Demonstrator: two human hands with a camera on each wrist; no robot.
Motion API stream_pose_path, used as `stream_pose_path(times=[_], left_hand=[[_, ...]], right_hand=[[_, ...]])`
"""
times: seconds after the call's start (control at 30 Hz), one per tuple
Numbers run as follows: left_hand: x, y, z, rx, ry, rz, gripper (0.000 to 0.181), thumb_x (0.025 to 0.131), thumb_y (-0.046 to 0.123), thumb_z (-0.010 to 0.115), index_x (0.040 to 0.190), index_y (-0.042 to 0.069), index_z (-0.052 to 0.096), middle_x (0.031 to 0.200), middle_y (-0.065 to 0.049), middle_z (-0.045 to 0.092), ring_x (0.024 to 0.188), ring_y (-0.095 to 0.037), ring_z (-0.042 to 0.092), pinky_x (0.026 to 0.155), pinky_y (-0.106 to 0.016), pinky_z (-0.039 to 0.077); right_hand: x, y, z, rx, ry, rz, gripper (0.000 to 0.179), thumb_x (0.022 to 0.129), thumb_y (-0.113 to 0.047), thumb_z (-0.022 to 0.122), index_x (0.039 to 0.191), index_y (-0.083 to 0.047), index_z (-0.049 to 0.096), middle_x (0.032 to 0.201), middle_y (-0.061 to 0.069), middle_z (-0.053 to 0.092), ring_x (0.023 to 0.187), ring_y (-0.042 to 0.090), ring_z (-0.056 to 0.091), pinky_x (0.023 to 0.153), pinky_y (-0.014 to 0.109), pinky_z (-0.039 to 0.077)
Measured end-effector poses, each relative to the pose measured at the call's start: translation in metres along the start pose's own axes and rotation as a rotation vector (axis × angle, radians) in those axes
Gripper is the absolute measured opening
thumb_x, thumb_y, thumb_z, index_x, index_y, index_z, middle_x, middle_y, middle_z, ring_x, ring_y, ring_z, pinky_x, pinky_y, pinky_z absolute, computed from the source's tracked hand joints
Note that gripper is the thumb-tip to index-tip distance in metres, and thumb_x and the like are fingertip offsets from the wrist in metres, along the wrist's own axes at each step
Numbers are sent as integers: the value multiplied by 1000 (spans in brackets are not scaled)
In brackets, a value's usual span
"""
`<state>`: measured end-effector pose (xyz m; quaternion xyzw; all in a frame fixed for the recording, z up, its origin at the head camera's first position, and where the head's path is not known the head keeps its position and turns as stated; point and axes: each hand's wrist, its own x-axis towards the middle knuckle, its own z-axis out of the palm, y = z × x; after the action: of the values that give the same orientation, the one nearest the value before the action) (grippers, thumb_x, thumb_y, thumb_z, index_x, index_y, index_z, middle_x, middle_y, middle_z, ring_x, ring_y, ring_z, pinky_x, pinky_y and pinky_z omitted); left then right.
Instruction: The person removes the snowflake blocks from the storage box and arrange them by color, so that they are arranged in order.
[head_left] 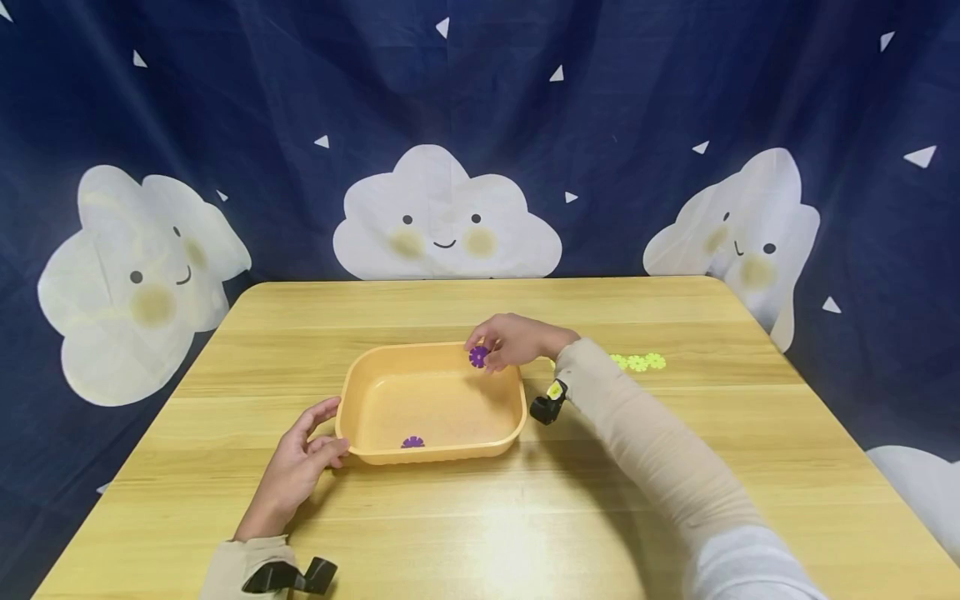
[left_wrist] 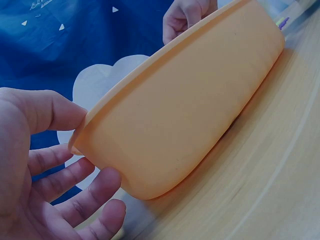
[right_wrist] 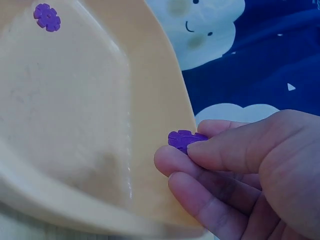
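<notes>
A shallow orange plastic basin (head_left: 431, 456) stands on the table. At its left end my left hand (head_left: 300, 462) grips the rim, thumb and fingers about the corner; the left wrist view shows the basin's outer wall (left_wrist: 175, 110) beside the thumb. Over the far right part of the basin, my right hand (head_left: 517, 340) pinches a purple flower-shaped plastic piece (right_wrist: 184, 140) between thumb and fingers. A second purple flower-shaped piece (right_wrist: 47, 18) lies on the basin floor, partly hidden by the near wall in the head view.
Several yellow-green flower-shaped pieces (head_left: 637, 362) lie in a row on the wooden table (head_left: 750, 467), right of the basin; my right forearm covers part of the row. Behind the table hangs a dark blue curtain (head_left: 600, 108) with clouds on it.
</notes>
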<state>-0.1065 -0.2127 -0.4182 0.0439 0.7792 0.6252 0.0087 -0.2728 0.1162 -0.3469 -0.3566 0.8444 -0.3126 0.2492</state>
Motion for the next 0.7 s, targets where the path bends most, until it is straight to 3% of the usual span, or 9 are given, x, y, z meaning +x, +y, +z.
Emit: stream_pose_path(times=[0.2, 0.53, 0.7], left_hand=[[-1, 2, 0, -3, -5, -1, 58, 92, -3, 58, 145, -3, 33, 140, -22, 36, 80, -11, 62, 65, -25, 54], [-1, 1, -2, -1, -20, -15, 60, 94, 2, 59, 147, 0, 31, 143, -21, 33, 82, -11, 61, 66, -26, 54], [0, 1, -2, 9, -27, -21, 61, 95, 4, 59, 148, 1, 29, 145, -21, 31, 83, -14, 62, 67, -27, 54]], right_hand=[[-9, 8, -6, 40, 36, 15, 40, 84, 11, 63, 124, 3, 61, 97, 18, 70, 84, 16, 68, 77, 27, 56], [-24, 19, -12, 133, 98, 9, 37, 84, 12, 61, 121, 7, 61, 96, 19, 68, 84, 23, 67, 74, 30, 57], [-34, 24, -19, 118, 133, 4, 37, 83, 8, 67, 119, 0, 64, 94, 11, 69, 90, 21, 65, 80, 32, 56]])
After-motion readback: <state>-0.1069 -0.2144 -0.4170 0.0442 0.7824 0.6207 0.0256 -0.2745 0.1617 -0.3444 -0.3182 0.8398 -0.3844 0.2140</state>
